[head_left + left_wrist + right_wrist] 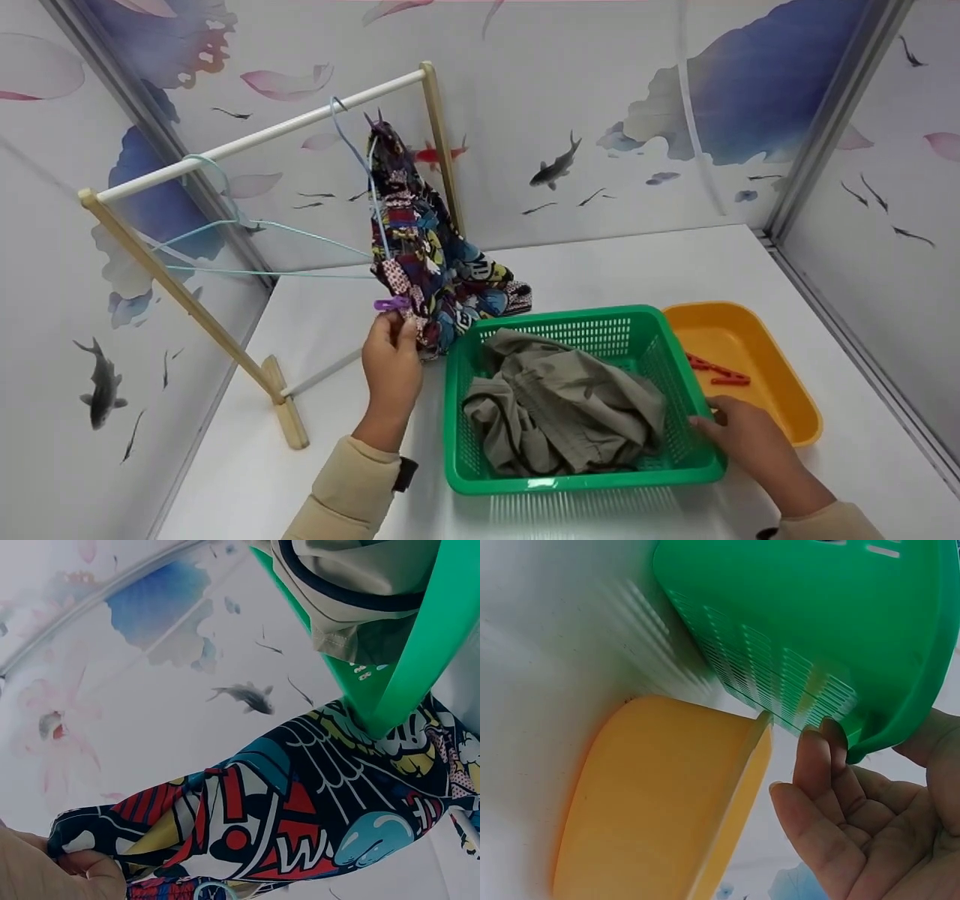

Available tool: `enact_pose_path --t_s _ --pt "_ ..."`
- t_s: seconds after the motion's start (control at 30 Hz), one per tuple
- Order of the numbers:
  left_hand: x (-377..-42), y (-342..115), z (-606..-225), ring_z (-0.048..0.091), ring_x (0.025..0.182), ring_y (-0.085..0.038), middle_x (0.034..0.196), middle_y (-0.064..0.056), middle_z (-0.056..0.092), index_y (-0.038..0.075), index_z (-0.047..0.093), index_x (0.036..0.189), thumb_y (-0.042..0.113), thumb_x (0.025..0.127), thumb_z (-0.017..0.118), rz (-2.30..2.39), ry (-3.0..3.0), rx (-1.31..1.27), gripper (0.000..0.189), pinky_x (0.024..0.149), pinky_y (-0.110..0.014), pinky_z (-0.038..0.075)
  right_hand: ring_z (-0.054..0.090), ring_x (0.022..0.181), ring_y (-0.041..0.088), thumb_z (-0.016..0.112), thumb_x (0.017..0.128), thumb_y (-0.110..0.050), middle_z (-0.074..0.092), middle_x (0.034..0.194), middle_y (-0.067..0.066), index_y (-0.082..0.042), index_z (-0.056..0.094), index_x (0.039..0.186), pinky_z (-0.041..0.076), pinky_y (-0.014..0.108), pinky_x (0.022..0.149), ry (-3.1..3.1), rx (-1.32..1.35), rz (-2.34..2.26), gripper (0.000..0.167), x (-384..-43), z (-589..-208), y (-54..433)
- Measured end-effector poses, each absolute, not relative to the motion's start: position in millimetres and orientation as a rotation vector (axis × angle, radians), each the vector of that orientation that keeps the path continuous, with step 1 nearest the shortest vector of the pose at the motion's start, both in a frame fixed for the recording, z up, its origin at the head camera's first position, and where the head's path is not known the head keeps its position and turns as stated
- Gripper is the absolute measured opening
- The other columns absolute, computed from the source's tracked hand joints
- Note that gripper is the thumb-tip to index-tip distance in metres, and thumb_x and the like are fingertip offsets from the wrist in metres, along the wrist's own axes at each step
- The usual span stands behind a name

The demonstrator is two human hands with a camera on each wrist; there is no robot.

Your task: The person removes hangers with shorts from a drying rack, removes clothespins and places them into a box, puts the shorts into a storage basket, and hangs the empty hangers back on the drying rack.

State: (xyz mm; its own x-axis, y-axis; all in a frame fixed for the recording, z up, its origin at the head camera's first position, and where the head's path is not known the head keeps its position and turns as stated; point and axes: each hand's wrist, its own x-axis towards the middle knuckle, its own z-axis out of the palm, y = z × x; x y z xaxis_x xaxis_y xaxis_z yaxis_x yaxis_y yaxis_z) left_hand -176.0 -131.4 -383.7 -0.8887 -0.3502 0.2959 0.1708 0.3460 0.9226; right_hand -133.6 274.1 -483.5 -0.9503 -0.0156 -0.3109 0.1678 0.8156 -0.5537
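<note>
My left hand (393,369) pinches the edge of a cartoon-print garment (427,247), just under a purple clothespin (391,303). This garment hangs from a light-blue hanger (346,139), with another dark clip (379,124) at its top. In the left wrist view, the printed cloth (247,817) stretches away from the thumb and fingers. At the right, my right hand (754,439) holds the rim of a green basket (585,484), thumb over the edge and fingers beneath, as the right wrist view shows. Crumpled grey-green clothing (570,405) lies inside the basket.
A wooden drying rack (262,139) with a white bar stands at the left, carrying a second, bare teal hanger (300,227). Beside the basket is a yellow tray (787,390) holding red clothespins (727,375). Printed wall panels (570,90) enclose the white table (600,262).
</note>
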Motion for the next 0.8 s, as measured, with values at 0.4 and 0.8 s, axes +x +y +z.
enact_pose_path --t_s 0.4,0.8 --pt "-154 -143 -388 0.05 0.08 -0.019 0.092 -0.017 0.059 -0.01 0.056 0.108 0.001 0.098 0.052 -1.53 -2.2 0.122 0.016 0.067 -0.027 0.043 0.059 0.088 0.026 0.062 0.092 -0.042 0.064 0.11 0.022 0.012 0.052 0.126 0.053 0.05 0.085 2.703 0.116 -0.868 0.065 -133 -483 274" --pt "-131 -159 -392 0.049 0.079 -0.017 0.09 -0.015 0.058 -0.01 0.057 0.11 0.002 0.099 0.05 -1.508 -2.226 0.182 0.017 0.065 -0.021 0.044 0.058 0.088 0.024 0.062 0.092 -0.043 0.064 0.11 0.021 0.011 0.05 0.128 0.054 0.048 0.085 2.648 0.175 -0.884 0.067 -134 -483 274"
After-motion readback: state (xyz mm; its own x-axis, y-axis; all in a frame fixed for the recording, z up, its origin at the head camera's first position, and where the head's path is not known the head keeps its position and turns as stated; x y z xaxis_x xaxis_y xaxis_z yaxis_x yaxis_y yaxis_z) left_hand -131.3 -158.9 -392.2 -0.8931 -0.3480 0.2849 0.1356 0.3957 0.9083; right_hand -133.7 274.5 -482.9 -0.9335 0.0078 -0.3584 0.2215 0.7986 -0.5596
